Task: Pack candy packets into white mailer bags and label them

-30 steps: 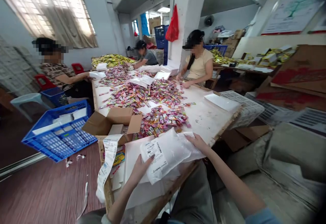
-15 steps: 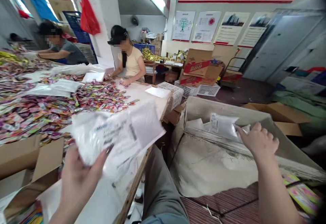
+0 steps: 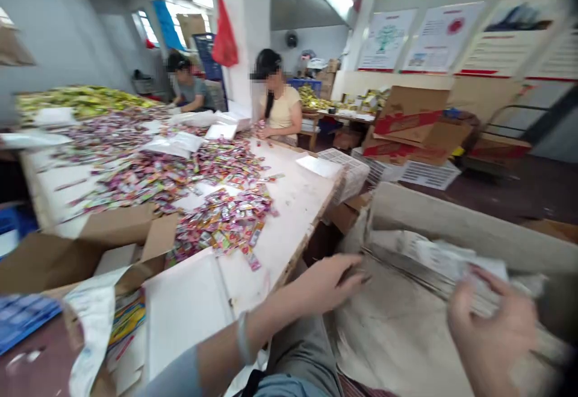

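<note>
My left hand (image 3: 332, 282) reaches across to the near left corner of a big off-white woven sack (image 3: 401, 318). Its fingers are slightly curled, a gap shows between them and the thumb, and nothing is visible in it. Over the sack's right side is my right hand (image 3: 494, 318), smeared by motion, thumb and fingers apart. White plastic packages (image 3: 438, 255) lie inside the sack, just beyond the right hand; whether its fingertips touch them I cannot tell.
On the left, a table (image 3: 289, 204) carries heaps of small colourful sachets (image 3: 226, 216), white bags and a white pad (image 3: 187, 312). An open cardboard box (image 3: 117, 228) stands nearer. Two people work at the table's far side. Crates and cartons (image 3: 410, 120) stand behind the sack.
The white package has left my left hand, which moved right to the sack. My right hand moved lower and nearer. The view turned left, and more white packaging shows in the sack.
</note>
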A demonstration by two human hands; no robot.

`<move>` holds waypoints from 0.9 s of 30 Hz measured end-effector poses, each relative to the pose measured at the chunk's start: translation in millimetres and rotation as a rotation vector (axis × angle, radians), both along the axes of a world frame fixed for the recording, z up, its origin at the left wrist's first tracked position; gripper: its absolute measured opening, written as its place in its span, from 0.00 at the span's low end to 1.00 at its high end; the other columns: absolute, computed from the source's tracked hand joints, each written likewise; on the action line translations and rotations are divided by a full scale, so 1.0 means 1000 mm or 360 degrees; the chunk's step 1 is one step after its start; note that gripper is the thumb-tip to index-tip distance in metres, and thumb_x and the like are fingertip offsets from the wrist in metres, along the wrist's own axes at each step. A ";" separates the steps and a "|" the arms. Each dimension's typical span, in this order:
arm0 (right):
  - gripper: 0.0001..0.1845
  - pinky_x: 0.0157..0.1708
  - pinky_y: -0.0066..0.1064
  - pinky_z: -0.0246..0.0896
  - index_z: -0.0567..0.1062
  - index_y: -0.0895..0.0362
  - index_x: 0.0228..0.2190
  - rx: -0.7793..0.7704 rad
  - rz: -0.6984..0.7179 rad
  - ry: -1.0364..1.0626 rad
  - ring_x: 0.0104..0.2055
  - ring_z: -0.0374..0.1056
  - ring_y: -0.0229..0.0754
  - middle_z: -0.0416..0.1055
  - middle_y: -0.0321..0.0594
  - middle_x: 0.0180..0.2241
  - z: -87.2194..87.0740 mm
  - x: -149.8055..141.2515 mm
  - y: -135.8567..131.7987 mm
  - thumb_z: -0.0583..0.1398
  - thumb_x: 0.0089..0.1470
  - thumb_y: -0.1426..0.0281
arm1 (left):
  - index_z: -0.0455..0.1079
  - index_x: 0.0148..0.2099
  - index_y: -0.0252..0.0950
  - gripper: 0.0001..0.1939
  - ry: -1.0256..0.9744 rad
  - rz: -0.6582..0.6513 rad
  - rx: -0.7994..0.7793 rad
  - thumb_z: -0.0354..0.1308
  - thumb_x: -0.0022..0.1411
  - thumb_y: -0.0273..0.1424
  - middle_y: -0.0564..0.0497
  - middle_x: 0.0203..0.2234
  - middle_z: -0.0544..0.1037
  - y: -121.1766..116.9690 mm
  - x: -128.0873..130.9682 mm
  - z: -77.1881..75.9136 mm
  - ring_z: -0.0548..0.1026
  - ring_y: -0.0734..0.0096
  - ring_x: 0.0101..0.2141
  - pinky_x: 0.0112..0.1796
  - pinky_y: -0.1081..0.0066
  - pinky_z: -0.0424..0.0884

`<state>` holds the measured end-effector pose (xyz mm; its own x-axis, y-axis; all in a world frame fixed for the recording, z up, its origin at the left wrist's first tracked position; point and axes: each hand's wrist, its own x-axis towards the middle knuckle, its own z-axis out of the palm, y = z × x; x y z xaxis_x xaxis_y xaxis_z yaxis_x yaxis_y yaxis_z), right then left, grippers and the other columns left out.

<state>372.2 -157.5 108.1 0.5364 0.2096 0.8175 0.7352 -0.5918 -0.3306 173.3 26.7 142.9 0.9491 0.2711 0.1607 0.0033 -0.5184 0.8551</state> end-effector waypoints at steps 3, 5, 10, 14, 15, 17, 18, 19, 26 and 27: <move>0.16 0.33 0.33 0.63 0.70 0.59 0.41 -0.0143 0.0848 0.0381 0.31 0.68 0.43 0.72 0.45 0.31 -0.044 -0.055 0.091 0.54 0.56 0.62 | 0.65 0.54 0.48 0.17 0.0263 0.0529 0.0009 0.48 0.63 0.38 0.54 0.48 0.75 0.002 -0.101 -0.053 0.73 0.68 0.49 0.51 0.66 0.69; 0.16 0.27 0.28 0.61 0.69 0.57 0.41 -0.0492 0.1389 0.0770 0.25 0.67 0.39 0.70 0.38 0.25 -0.073 -0.106 0.154 0.52 0.57 0.59 | 0.64 0.54 0.45 0.18 0.0424 0.0977 0.0004 0.45 0.64 0.38 0.50 0.50 0.74 0.003 -0.164 -0.088 0.71 0.65 0.51 0.53 0.63 0.68; 0.15 0.37 0.31 0.62 0.69 0.58 0.39 -0.1277 0.1705 0.0631 0.38 0.69 0.43 0.72 0.42 0.32 -0.107 -0.212 0.277 0.51 0.59 0.60 | 0.52 0.63 0.30 0.28 0.0678 0.1853 0.0114 0.45 0.63 0.36 0.37 0.62 0.56 -0.006 -0.268 -0.155 0.46 0.50 0.64 0.60 0.44 0.50; 0.25 0.40 0.47 0.60 0.65 0.68 0.45 -0.1322 0.1484 0.0542 0.49 0.62 0.65 0.64 0.67 0.46 -0.111 -0.217 0.321 0.56 0.53 0.59 | 0.57 0.61 0.40 0.27 0.0696 0.1948 0.0153 0.52 0.60 0.36 0.45 0.61 0.60 -0.019 -0.278 -0.174 0.52 0.53 0.63 0.59 0.48 0.57; 0.27 0.37 0.48 0.60 0.65 0.69 0.45 -0.1384 0.1438 0.0589 0.47 0.63 0.67 0.64 0.69 0.45 -0.114 -0.210 0.323 0.57 0.52 0.59 | 0.59 0.60 0.39 0.26 0.0697 0.1969 0.0164 0.53 0.59 0.35 0.45 0.61 0.62 -0.019 -0.275 -0.174 0.54 0.52 0.62 0.58 0.48 0.58; 0.21 0.34 0.45 0.62 0.67 0.66 0.39 -0.1532 0.1466 0.0700 0.41 0.68 0.61 0.69 0.63 0.38 -0.123 -0.190 0.316 0.58 0.50 0.61 | 0.63 0.57 0.36 0.23 0.0692 0.2040 0.0196 0.51 0.60 0.32 0.41 0.57 0.66 -0.011 -0.268 -0.167 0.59 0.48 0.60 0.56 0.44 0.60; 0.15 0.34 0.41 0.62 0.68 0.64 0.35 -0.1590 0.1530 0.0744 0.37 0.69 0.56 0.71 0.57 0.34 -0.129 -0.180 0.310 0.58 0.51 0.63 | 0.65 0.56 0.35 0.21 0.0678 0.2074 0.0215 0.49 0.60 0.32 0.40 0.55 0.69 -0.002 -0.263 -0.161 0.61 0.46 0.58 0.55 0.42 0.60; 0.10 0.33 0.38 0.63 0.68 0.61 0.31 -0.1616 0.1606 0.0770 0.34 0.70 0.51 0.71 0.51 0.31 -0.133 -0.170 0.304 0.57 0.51 0.66 | 0.66 0.54 0.34 0.19 0.0652 0.2092 0.0229 0.47 0.61 0.31 0.39 0.52 0.71 0.009 -0.258 -0.155 0.63 0.45 0.56 0.54 0.41 0.60; 0.04 0.56 0.39 0.53 0.69 0.57 0.32 -0.1561 0.2103 0.0563 0.59 0.56 0.47 0.61 0.47 0.55 -0.118 -0.115 0.329 0.56 0.52 0.71 | 0.67 0.46 0.33 0.13 0.0326 0.1707 -0.0018 0.46 0.61 0.29 0.43 0.41 0.75 0.116 -0.176 -0.118 0.73 0.64 0.38 0.43 0.60 0.69; 0.03 0.59 0.42 0.47 0.70 0.57 0.29 -0.1704 0.2232 0.0460 0.63 0.48 0.51 0.55 0.46 0.60 -0.113 -0.111 0.341 0.59 0.49 0.71 | 0.68 0.46 0.33 0.13 0.0287 0.1664 -0.0057 0.47 0.61 0.29 0.43 0.41 0.75 0.123 -0.164 -0.116 0.73 0.64 0.39 0.44 0.59 0.68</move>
<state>261.6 183.3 -5.1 -0.4047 0.9133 -0.0458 0.8216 0.3411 -0.4568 9.3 149.8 27.2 0.2504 0.9680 0.0166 0.5610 -0.1590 0.8124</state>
